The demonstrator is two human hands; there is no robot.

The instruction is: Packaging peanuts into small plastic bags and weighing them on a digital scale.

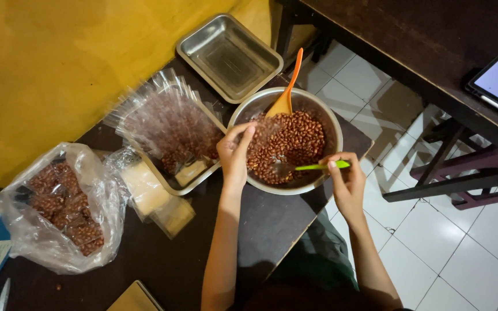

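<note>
I am reaching both forearms forward over the dark table (272, 224) to a metal bowl (332, 124) of reddish-brown peanuts (295, 141). My left hand (234, 155) is pinching the mouth of a small clear bag (263, 129) over the bowl's near-left rim, fingers curled. My right hand (347, 181) is gripping a green spoon (312, 167) between thumb and fingers, its tip dipping into the peanuts. An orange spatula (288, 86) is leaning in the bowl's far side.

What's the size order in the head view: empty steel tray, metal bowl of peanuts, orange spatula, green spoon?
1. metal bowl and empty steel tray: look alike, unranked
2. orange spatula
3. green spoon, held in the right hand
</note>
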